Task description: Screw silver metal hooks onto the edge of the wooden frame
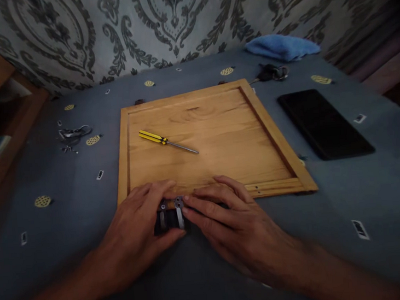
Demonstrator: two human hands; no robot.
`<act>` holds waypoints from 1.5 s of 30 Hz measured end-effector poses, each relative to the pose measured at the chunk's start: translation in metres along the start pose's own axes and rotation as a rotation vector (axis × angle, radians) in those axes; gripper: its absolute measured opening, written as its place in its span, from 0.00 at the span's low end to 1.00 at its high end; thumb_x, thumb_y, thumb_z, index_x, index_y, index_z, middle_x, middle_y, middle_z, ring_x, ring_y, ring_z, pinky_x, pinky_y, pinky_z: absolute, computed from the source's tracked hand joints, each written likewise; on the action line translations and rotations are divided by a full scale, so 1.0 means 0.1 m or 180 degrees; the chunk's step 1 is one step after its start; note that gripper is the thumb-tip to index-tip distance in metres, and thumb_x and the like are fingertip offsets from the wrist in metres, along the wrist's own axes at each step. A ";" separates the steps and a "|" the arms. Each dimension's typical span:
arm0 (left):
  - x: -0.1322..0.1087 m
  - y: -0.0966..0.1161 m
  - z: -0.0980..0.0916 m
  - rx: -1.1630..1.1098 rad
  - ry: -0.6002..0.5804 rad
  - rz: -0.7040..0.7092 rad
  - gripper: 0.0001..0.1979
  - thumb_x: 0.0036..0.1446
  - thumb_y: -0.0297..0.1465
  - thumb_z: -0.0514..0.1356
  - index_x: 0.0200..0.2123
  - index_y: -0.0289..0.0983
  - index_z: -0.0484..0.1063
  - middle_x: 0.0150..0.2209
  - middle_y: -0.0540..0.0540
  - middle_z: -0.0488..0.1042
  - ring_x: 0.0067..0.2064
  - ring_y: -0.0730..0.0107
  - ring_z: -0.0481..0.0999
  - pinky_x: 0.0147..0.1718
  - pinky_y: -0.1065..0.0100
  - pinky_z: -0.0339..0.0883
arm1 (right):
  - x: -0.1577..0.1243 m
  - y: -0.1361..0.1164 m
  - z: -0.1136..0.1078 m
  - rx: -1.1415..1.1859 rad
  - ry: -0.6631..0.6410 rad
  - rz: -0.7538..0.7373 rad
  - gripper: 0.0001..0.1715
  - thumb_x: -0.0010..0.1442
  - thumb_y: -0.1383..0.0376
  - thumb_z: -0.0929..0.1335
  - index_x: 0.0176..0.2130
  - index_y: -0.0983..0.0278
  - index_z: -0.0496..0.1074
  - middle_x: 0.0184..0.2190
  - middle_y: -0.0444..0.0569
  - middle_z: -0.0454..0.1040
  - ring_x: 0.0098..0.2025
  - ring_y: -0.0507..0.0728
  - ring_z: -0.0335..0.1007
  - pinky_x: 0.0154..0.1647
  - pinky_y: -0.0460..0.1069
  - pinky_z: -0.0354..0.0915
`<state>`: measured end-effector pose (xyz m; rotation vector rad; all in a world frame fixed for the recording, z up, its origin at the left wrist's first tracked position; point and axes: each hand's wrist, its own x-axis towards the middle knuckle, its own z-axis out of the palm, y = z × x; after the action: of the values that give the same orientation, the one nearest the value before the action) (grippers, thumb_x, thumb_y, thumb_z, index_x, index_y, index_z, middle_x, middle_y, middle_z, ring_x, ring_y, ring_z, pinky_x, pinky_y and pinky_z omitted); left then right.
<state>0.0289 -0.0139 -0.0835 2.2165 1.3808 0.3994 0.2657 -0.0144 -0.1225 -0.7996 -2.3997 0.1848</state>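
Note:
A shallow framed wooden panel lies on the table before me. At its near edge sits a dark metal fitting with screw-holed tabs; one tab has a cross-head screw in it. My left hand curls around the fitting's left side, fingers over the frame edge and thumb below. From the right, my right hand presses its fingertips against the fitting, fingers close together. Their tips partly hide the fitting. A yellow-and-black screwdriver rests on the panel, its tip pointing right.
To the right of the panel lies a black tablet-like device. Behind that are a bunch of keys and a folded blue cloth. Small metal pieces lie at the left. A wooden shelf borders the table there.

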 end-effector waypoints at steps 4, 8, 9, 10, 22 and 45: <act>0.00 0.00 0.00 0.0053 -0.0003 0.0008 0.32 0.57 0.32 0.68 0.62 0.47 0.59 0.55 0.46 0.76 0.56 0.53 0.77 0.54 0.51 0.74 | 0.00 0.01 0.01 0.0002 -0.0126 -0.0021 0.17 0.71 0.69 0.64 0.57 0.65 0.73 0.53 0.50 0.80 0.60 0.61 0.68 0.69 0.66 0.56; 0.00 -0.01 0.01 0.0079 0.0041 0.0021 0.33 0.56 0.31 0.68 0.62 0.47 0.59 0.56 0.45 0.76 0.56 0.52 0.77 0.53 0.50 0.75 | 0.00 0.03 0.01 -0.0023 -0.0145 -0.0093 0.17 0.73 0.69 0.63 0.57 0.65 0.73 0.55 0.49 0.80 0.60 0.61 0.68 0.70 0.66 0.53; 0.01 -0.01 0.01 0.0088 0.0035 0.0034 0.33 0.56 0.31 0.68 0.62 0.47 0.59 0.56 0.45 0.76 0.57 0.51 0.77 0.52 0.49 0.75 | -0.01 0.03 0.02 -0.0030 -0.0155 -0.0108 0.17 0.72 0.70 0.63 0.58 0.65 0.73 0.55 0.49 0.80 0.59 0.62 0.68 0.70 0.67 0.53; 0.01 -0.01 0.01 0.0092 0.0034 0.0054 0.33 0.56 0.31 0.68 0.62 0.47 0.59 0.56 0.44 0.76 0.57 0.50 0.77 0.52 0.49 0.75 | -0.01 0.03 0.02 -0.0037 -0.0180 -0.0116 0.18 0.72 0.70 0.63 0.58 0.65 0.73 0.55 0.49 0.80 0.59 0.62 0.69 0.70 0.67 0.53; 0.01 0.01 -0.01 0.0039 -0.0015 0.0102 0.32 0.58 0.30 0.67 0.62 0.47 0.58 0.56 0.44 0.76 0.55 0.52 0.77 0.50 0.50 0.76 | 0.01 0.02 0.01 -0.0057 -0.0158 -0.0091 0.16 0.75 0.67 0.61 0.56 0.64 0.74 0.54 0.47 0.80 0.58 0.61 0.69 0.71 0.66 0.51; 0.08 0.09 -0.07 -0.0100 -0.0262 0.0061 0.39 0.52 0.38 0.75 0.62 0.35 0.63 0.56 0.38 0.76 0.58 0.48 0.73 0.57 0.49 0.70 | -0.06 0.32 0.20 -0.0780 0.0115 -0.0952 0.28 0.64 0.74 0.61 0.59 0.60 0.73 0.54 0.48 0.80 0.57 0.60 0.71 0.66 0.61 0.55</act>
<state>0.0358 -0.0079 -0.0730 2.1970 1.3026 0.3303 0.2742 0.0088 -0.1513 -0.5320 -2.5013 -0.2447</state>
